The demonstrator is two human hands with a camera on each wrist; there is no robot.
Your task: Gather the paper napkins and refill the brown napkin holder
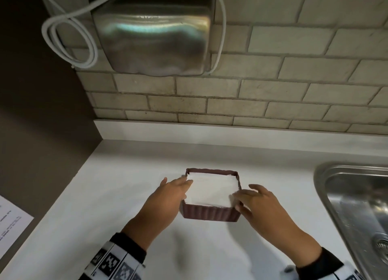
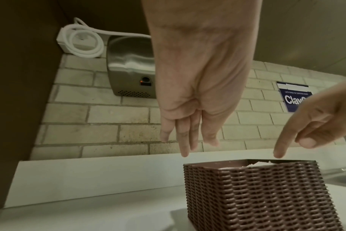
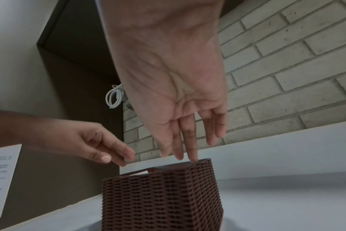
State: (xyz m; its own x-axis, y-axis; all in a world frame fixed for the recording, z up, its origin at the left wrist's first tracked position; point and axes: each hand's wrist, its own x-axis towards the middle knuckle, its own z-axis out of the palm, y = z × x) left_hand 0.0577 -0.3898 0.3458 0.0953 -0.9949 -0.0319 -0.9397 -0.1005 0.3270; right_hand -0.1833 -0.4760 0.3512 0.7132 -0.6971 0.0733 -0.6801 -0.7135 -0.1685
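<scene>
A square brown woven napkin holder [image 1: 210,213] stands on the white counter, filled with a stack of white paper napkins [image 1: 212,190]. My left hand [image 1: 168,195] hovers at its left rim, fingers straight and reaching over the stack's left edge. At the holder's right front corner is my right hand [image 1: 254,200], fingers extended and loose. In the left wrist view the left hand [image 2: 188,137] points down just above the holder [image 2: 257,195]. In the right wrist view the right fingertips [image 3: 192,157] touch the holder's [image 3: 160,198] rim. Neither hand holds anything.
A steel sink [image 1: 357,206] lies at the right of the counter. A steel hand dryer [image 1: 153,31] with a looped white cable [image 1: 69,42] hangs on the brick-tile wall. A dark panel with a printed sheet [image 1: 10,223] closes the left side.
</scene>
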